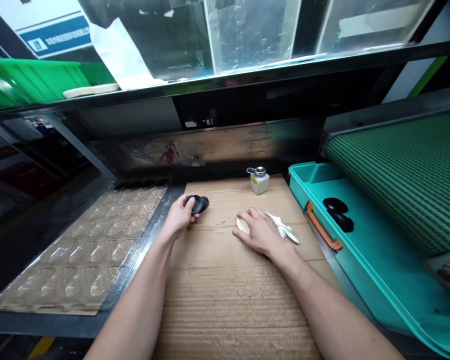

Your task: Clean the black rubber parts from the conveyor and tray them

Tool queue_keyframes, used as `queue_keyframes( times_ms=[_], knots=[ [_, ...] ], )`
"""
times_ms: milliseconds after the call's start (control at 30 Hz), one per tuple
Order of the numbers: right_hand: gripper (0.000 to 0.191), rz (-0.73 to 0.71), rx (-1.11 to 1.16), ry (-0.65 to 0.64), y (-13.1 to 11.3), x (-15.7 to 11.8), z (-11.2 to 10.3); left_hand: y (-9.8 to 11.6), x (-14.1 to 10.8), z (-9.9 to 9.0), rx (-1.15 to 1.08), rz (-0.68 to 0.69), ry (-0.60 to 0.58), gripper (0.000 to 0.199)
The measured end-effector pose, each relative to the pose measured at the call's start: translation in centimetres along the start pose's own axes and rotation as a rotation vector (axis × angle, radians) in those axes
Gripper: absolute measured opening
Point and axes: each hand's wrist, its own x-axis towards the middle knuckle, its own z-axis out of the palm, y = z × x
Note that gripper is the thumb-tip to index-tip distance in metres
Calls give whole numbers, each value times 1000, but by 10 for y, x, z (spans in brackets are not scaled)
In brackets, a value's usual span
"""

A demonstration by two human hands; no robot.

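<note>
My left hand (179, 216) is closed around a black rounded part (198, 204), thumb on top, just above the cardboard sheet (225, 300). It may be more than one piece stacked; I cannot tell. My right hand (260, 231) rests on the cardboard, its fingers curled over a cream-coloured round pad (242, 225). Right beside that hand lies a crumpled white cloth-like piece (282, 226), partly hidden by it. Behind both hands stands a small whitish square bottle (260, 183) with a metal top, its lid flipped up, and a yellow label.
To the left is a clear plastic tray (86, 250) with moulded pockets; black parts (142, 184) line its far end. A teal bin (375, 280) with an orange handle (322, 227) holds black parts (337, 214). A green conveyor belt (405, 165) overhangs it. A green crate (30, 82) sits on the shelf.
</note>
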Motion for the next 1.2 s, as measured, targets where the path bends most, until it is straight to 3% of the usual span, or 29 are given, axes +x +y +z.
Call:
queue_keyframes(
  times_ms=[100, 267, 467, 567, 667, 767, 867, 1033, 1200],
  knots=[
    [41, -6, 17, 9, 2, 0, -1, 7, 23, -12, 370, 28, -90, 35],
    [42, -12, 48, 40, 3, 0, 1, 12, 47, -10, 845, 73, -219, 46],
    [40, -12, 52, 51, 3, 0, 4, 5, 59, -7, 1008, 71, -176, 53],
    [40, -8, 51, 44, 2, 0, 3, 4, 58, -5, 1033, 78, -175, 75],
    [40, -6, 48, 46, 2, 0, 3, 5, 58, -3, 1061, 172, -291, 100],
    [40, -13, 53, 57, 2, 1, 4, 10, 63, -2, 1061, 246, -412, 86],
    [42, -18, 73, 64, 3, 2, 5, 20, 69, -3, 1055, 255, -470, 69],
    [44, -4, 70, 84, 1, 2, 1, 29, 75, -5, 1055, 302, -546, 58],
    [53, -13, 29, 63, 4, 10, -1, 9, 93, -5, 1028, 309, -378, 55]
  ],
)
